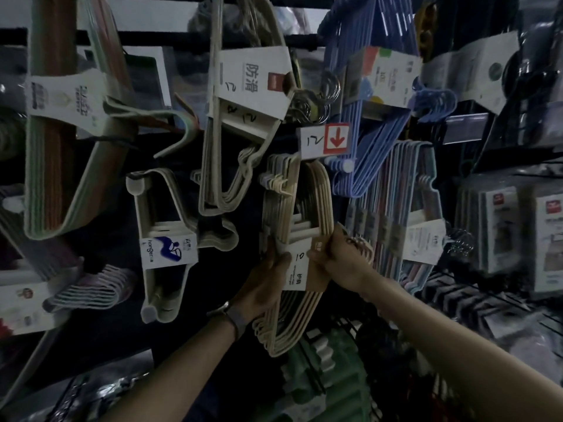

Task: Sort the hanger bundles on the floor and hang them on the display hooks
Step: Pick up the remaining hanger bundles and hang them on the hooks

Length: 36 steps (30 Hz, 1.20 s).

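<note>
Looking in through the head cam, dim shot, I log a black display rack (170,36) filling the frame, packed with hanger bundles. Biggest is the green-and-orange bundle (61,153) at far left, tilted, with a white card sleeve round it. The blue bundle (374,138) is upper right, with the pastel bundle (408,208) just below it. The beige bundle (225,166) hangs top centre under a white card with printed characters. The white bundle (161,239), with its blue-printed sleeve, is lower left of that.

The task item, the cream hanger bundle (307,202), hangs upright in the centre between the white and pastel bundles, with its hooks up near the price tag. I can't tell if the hooks sit on a display hook. At the bottom is a blurry green item (329,370).

My left hand (268,278) grips the cream bundle's left edge, fingers wrapped behind and thumb flat across the front of its label. My right hand (338,260) clamps the right edge, fingers curled round the hangers at the same height. The paper label (297,269), white and brown, lies between the hands. The price tag (324,141), with a red arrow, is directly above. There is a wristband (236,322) on the left wrist.
</note>
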Each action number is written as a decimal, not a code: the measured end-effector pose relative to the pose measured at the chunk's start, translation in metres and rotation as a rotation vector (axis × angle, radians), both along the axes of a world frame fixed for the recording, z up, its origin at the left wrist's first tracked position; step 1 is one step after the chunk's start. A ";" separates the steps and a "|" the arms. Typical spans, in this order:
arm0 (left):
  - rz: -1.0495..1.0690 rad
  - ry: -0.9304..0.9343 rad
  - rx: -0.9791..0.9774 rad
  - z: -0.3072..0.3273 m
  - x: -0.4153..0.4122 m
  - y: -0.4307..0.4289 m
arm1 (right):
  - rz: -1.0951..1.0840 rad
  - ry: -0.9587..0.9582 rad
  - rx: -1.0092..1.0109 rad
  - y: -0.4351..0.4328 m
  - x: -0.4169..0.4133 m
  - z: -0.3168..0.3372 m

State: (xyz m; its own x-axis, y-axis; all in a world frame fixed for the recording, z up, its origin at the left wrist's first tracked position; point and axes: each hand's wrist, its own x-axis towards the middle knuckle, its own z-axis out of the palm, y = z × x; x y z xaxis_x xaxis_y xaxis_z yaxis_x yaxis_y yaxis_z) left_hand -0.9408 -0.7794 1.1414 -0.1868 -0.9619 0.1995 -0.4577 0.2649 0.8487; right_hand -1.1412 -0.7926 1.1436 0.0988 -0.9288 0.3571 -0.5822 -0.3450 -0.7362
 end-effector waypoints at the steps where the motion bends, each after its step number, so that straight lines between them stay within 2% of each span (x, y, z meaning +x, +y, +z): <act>1: -0.005 0.019 0.004 -0.003 -0.002 -0.003 | 0.004 -0.004 0.004 -0.001 0.000 0.000; 12: 0.107 0.028 -0.056 -0.020 -0.014 -0.014 | -0.015 0.110 -0.156 -0.025 -0.004 -0.014; 15: 0.178 0.009 -0.071 -0.023 -0.019 -0.004 | -0.035 0.180 -0.147 -0.025 -0.007 -0.019; 19: 0.362 -0.167 -0.183 -0.023 -0.028 0.009 | 0.020 0.152 -0.154 -0.023 -0.011 -0.025; 23: 0.436 -0.226 -0.160 -0.022 -0.040 0.030 | 0.048 0.164 -0.125 -0.010 -0.021 -0.028; 27: 0.465 -0.349 -0.113 -0.008 -0.043 0.045 | 0.045 0.279 -0.115 0.004 -0.032 -0.025; 32: 0.434 -0.401 -0.070 0.000 -0.044 0.076 | 0.075 0.420 -0.018 0.036 -0.042 -0.012; 36: 0.387 -0.434 -0.093 0.007 -0.048 0.106 | 0.065 0.492 -0.067 0.077 -0.044 0.005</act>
